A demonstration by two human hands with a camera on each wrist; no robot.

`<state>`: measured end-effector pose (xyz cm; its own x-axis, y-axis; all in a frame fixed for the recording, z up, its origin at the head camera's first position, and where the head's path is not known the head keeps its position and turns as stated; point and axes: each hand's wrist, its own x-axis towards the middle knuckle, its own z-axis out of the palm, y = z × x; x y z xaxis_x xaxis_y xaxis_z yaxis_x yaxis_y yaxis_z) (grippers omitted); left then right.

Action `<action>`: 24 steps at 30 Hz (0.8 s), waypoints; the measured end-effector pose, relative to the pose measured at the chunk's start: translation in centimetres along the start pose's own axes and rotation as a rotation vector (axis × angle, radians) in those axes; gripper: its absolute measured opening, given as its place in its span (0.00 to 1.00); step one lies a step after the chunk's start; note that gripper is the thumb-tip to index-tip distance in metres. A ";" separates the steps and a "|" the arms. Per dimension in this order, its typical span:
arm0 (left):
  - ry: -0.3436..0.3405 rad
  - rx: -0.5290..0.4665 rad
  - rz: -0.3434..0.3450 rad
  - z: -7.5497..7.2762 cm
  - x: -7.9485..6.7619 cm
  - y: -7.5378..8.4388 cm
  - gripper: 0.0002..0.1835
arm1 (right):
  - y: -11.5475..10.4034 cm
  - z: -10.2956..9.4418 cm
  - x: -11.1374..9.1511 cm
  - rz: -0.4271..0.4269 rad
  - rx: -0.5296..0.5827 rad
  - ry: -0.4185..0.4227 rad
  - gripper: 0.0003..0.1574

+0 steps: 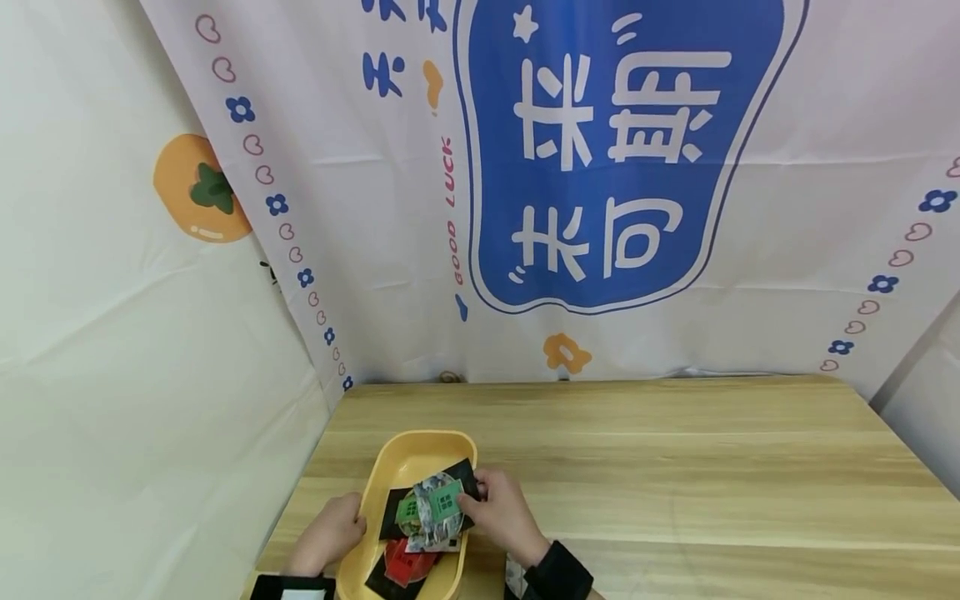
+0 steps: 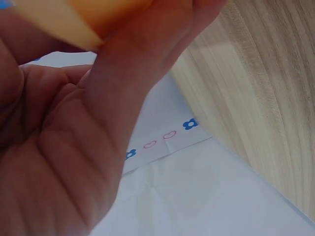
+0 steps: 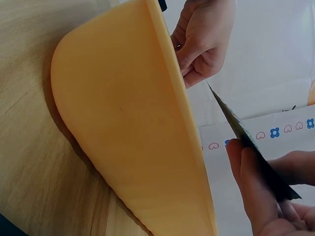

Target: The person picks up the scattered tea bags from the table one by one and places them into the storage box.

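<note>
My left hand (image 1: 330,533) grips the left rim of a yellow plastic basin (image 1: 405,454); in the left wrist view the basin's edge (image 2: 118,14) sits between thumb and fingers. Over the basin, my right hand (image 1: 510,517) pinches a flat black packet (image 1: 444,498) with a green label by its right edge. Seen edge-on in the right wrist view, that packet (image 3: 241,130) is above the rim, between thumb and fingers. Inside the basin lie another green-labelled packet (image 1: 407,515), partly covered by the held one, and a red-labelled packet (image 1: 405,565) nearer the front.
Beneath the basin is a wood-grain table (image 1: 675,467), running far to the right. Part of a dark patterned packet (image 1: 514,577) shows beside my right sleeve (image 1: 558,573). A printed cloth (image 1: 405,333) hangs behind the table, and a white sheet (image 1: 150,375) covers the left side.
</note>
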<state>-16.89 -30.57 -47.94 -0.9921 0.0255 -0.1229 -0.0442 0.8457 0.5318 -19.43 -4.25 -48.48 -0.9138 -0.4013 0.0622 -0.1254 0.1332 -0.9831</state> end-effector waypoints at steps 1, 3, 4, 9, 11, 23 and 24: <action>-0.002 0.005 0.002 0.0 0.0 0.0 0.05 | 0.1 0.0 -0.1 -0.001 0.008 -0.010 0.10; -0.014 0.002 -0.004 0.0 -0.1 0.0 0.05 | 0.3 0.1 -0.2 -0.010 0.021 -0.023 0.10; -0.018 0.001 -0.007 0.0 -0.1 0.0 0.05 | 0.4 0.2 -0.2 -0.016 0.025 -0.031 0.11; -0.016 -0.012 -0.006 -0.1 0.0 0.1 0.05 | 0.7 0.3 -0.1 -0.039 0.040 -0.049 0.13; -0.009 -0.021 -0.005 0.0 0.1 0.1 0.05 | 0.7 0.3 -0.1 -0.046 0.029 -0.051 0.13; -0.014 -0.043 -0.034 0.0 0.0 0.3 0.05 | 0.4 0.3 -0.8 -0.115 0.083 -0.040 0.25; -0.013 -0.038 -0.034 0.0 0.0 0.3 0.05 | 0.4 0.3 -0.8 -0.116 0.089 -0.043 0.25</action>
<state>-16.90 -30.35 -47.79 -0.9883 0.0039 -0.1525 -0.0828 0.8256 0.5582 -18.61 -4.10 -49.01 -0.8773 -0.4484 0.1710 -0.1930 0.0034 -0.9812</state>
